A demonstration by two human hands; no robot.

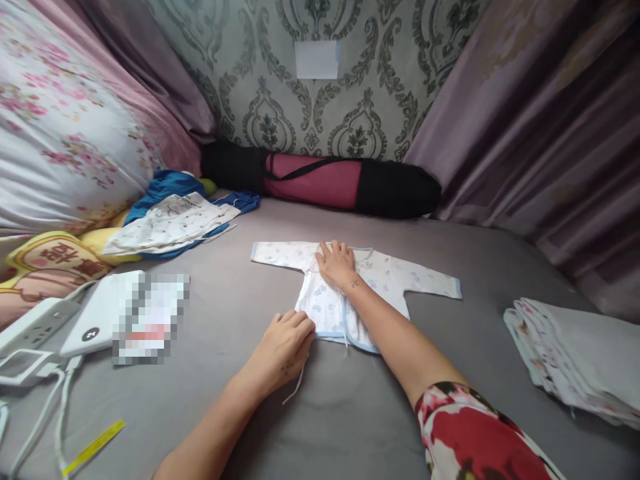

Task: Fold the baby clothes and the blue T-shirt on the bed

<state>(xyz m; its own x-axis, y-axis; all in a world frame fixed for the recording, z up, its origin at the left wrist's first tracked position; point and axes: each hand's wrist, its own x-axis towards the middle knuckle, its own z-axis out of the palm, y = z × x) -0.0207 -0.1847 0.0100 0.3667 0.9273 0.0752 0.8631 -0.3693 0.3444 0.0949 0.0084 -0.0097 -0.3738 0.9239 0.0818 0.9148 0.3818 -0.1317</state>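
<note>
Because the baby shirt (350,283) is thin cotton, it looks light, limp and apt to wrinkle, best taken at a hem or sleeve edge. It lies flat mid-bed, sleeves spread. At nine o'clock sit a power strip (30,327) and a white charger (97,313); at ten o'clock, a heap of clothes (173,223). The left hand (283,347) pinches the shirt's lower left hem, fingers curled. The right hand (336,262) presses the collar, fingers flat and slightly spread. At three o'clock lies a folded stack (575,353), well apart; nothing blocks the shirt.

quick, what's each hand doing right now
Left hand: fingers curled, gripping the lower left hem of the baby shirt.
Right hand: open, pressed flat on the shirt's collar.
</note>
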